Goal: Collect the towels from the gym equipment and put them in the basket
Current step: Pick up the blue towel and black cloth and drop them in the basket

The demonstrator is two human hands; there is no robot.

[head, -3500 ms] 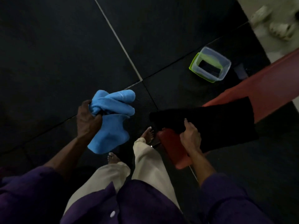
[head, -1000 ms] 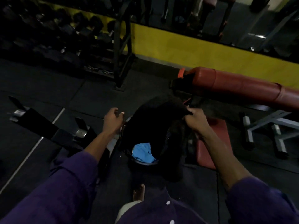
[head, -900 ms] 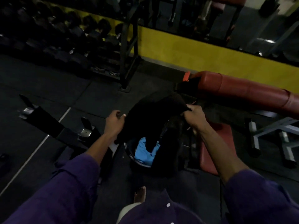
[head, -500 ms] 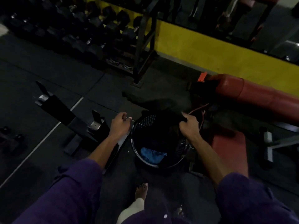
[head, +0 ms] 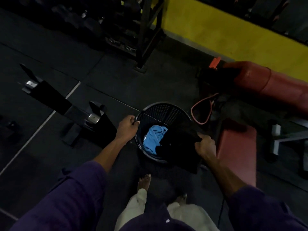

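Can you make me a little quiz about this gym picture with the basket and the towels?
1. True or false: the blue towel lies inside the basket.
2. What does the right hand hold? A) black towel B) a shoe C) a bottle
3. Fill in: the left hand touches the basket's ____.

Key: 1 true; 2 A; 3 rim.

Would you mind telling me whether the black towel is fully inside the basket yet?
Not yet. The black towel drapes over the basket rim on the near right side, gripped by the right hand.
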